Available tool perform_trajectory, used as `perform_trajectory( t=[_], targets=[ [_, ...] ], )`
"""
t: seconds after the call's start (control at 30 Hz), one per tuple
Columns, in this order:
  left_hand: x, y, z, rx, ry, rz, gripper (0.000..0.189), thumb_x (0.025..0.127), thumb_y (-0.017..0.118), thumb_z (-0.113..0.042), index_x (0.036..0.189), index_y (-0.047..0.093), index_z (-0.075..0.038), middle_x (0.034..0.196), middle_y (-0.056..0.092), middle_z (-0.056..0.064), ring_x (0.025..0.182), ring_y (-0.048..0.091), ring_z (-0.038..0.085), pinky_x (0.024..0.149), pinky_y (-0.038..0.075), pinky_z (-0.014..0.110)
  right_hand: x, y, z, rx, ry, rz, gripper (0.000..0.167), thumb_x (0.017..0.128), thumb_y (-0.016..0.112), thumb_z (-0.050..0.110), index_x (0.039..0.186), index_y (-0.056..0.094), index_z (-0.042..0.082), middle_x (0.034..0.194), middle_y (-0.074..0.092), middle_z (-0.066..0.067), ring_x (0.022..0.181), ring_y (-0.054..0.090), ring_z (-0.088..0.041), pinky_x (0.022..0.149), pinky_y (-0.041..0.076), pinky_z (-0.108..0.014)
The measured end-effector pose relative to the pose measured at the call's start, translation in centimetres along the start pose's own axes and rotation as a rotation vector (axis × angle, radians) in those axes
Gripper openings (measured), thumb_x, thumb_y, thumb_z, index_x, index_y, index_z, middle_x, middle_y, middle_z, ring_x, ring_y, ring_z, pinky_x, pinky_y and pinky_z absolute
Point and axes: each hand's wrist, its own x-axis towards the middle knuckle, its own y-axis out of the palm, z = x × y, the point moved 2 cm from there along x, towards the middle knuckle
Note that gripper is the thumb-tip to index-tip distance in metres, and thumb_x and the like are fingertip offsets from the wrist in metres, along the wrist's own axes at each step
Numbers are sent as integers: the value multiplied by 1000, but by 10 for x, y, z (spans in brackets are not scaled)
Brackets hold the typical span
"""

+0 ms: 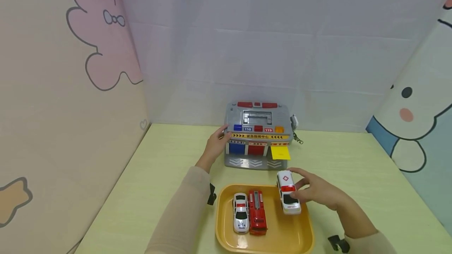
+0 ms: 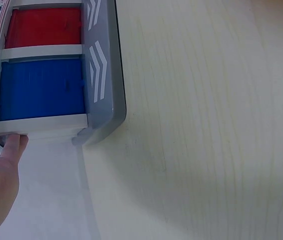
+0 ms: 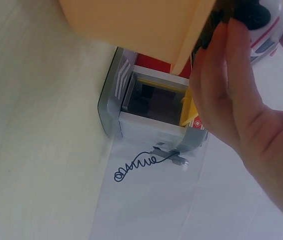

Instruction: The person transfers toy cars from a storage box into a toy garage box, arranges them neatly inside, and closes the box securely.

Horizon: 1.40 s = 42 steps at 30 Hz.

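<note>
A white toy ambulance (image 1: 285, 181) with a red cross on its roof is pinched in my right hand (image 1: 319, 192), over the right back rim of the yellow tray (image 1: 284, 239). Behind the tray stands a grey toy emergency station (image 1: 259, 163). Its yellow door (image 1: 280, 153) is swung up, and the right wrist view shows a dark bay (image 3: 154, 102) behind it. The blue door (image 2: 41, 87) and red door (image 2: 44, 27) are down. My left hand (image 1: 214, 145) rests against the station's left side with its fingers fairly straight.
Inside the tray, a white toy police car (image 1: 241, 214) lies beside a red toy fire truck (image 1: 257, 214). A small handset (image 1: 294, 122) with a coiled cord (image 1: 298, 138) hangs on the station's right side. A pale curtain (image 1: 226, 58) rises behind the table (image 1: 166, 156).
</note>
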Motion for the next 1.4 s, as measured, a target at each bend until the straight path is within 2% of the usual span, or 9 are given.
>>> perform_trajectory(
  t=[0.43,0.77,1.4],
  targets=[
    [2,-1,0,3,24,2,50,100,57,-34,147,46,-23,144,47,16,131,44,33,103,41,48,3,-11,-4,58,16,-13,80,87,73,13,150,24,1,112,54,-22,89,63,-30,81,56,-46],
    [2,0,1,1,11,0,50,99,57,-35,147,46,-24,145,46,15,132,43,33,103,41,49,3,-19,-8,84,36,-39,79,88,71,12,151,24,2,115,53,-24,90,62,-31,82,56,-46],
    [-1,-1,-1,-1,20,-3,49,100,56,-34,147,46,-21,145,46,16,131,44,35,103,41,50,7,-35,-19,137,-26,-4,80,91,67,14,151,16,-3,118,51,-28,94,61,-30,83,56,-44]
  ],
)
